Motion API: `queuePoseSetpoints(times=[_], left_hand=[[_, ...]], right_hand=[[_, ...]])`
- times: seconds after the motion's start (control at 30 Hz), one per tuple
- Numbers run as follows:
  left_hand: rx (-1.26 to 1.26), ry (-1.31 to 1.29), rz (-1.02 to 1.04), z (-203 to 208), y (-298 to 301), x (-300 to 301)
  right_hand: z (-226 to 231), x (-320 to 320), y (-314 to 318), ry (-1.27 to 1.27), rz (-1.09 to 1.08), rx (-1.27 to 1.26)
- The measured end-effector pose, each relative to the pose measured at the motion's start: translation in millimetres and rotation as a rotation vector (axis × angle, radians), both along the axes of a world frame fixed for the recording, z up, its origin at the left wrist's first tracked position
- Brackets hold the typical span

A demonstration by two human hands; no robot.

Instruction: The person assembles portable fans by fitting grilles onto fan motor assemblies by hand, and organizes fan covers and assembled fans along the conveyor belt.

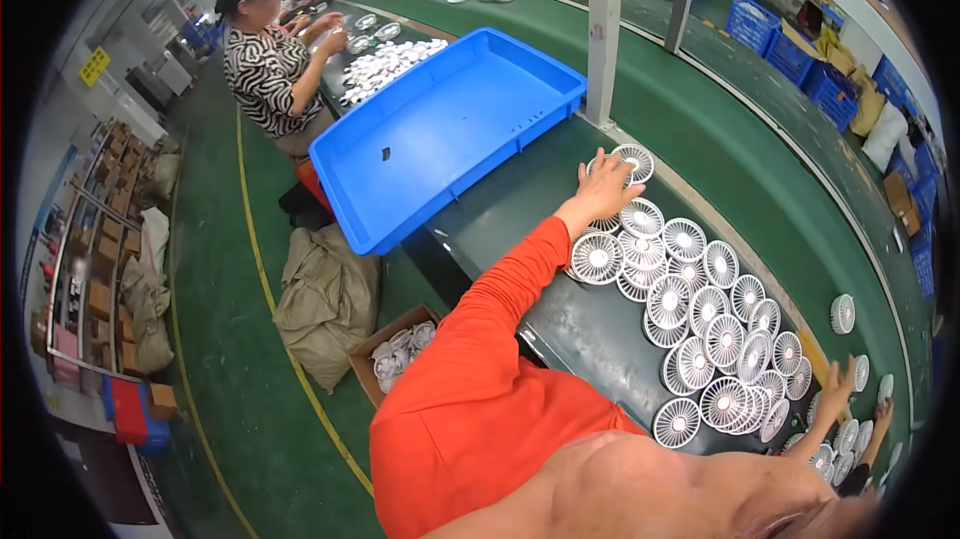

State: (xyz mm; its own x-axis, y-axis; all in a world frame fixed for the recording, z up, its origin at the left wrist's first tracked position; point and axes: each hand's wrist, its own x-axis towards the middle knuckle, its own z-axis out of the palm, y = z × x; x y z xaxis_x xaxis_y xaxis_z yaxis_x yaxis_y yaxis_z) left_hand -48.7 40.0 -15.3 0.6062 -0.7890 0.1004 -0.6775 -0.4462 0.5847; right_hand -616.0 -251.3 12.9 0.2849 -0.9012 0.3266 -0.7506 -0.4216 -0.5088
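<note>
My left hand (603, 189), in a long orange-red sleeve, reaches out over the dark green worktable. Its fingers are spread and rest over white round fan grilles (634, 163) at the far end of a group. Whether the fingertips grip a grille's rim cannot be made out. From there, many more spoked grilles (724, 339) lie overlapping along the table toward the near right. My right hand is out of sight. The bare hand (835, 394) and another hand (884, 417) at the right, by a dark sleeve, appear to be another person's, among more grilles.
A large blue tray (400, 222) stands on the table beyond my arm. A metal post (603, 29) rises beside it. Alongside runs a green conveyor belt (740, 149) carrying grilles. A carton (364, 379) of white parts and a sack (325, 304) are on the floor. A person (268, 64) works beyond the tray.
</note>
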Motion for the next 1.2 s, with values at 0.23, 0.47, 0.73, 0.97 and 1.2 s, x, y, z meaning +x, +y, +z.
queuePoseSetpoints(times=[0.23, 0.47, 0.73, 0.97, 1.2], left_hand=[[-0.181, -0.082, -0.296, -12.9, -10.8, -14.3], [-0.368, -0.047, -0.367, -5.6, 12.3, -8.7], [-0.735, 0.259, -0.516, 63.6, 82.5, -50.1], [-1.146, 1.039, -1.274, 186.2, 100.6, -134.8], [-1.012, 1.475, -1.637, 233.2, 113.8, -211.0]], right_hand=[[10.4, 92.1, 107.7, 0.034, 0.339, -0.001], [-21.0, 145.1, 142.9, 0.256, 0.304, -0.083], [-26.1, 134.5, 145.5, 0.228, 0.294, -0.109], [-38.3, 126.8, 132.3, 0.290, 0.289, -0.082], [-36.2, 138.8, 134.9, 0.203, 0.340, -0.096]])
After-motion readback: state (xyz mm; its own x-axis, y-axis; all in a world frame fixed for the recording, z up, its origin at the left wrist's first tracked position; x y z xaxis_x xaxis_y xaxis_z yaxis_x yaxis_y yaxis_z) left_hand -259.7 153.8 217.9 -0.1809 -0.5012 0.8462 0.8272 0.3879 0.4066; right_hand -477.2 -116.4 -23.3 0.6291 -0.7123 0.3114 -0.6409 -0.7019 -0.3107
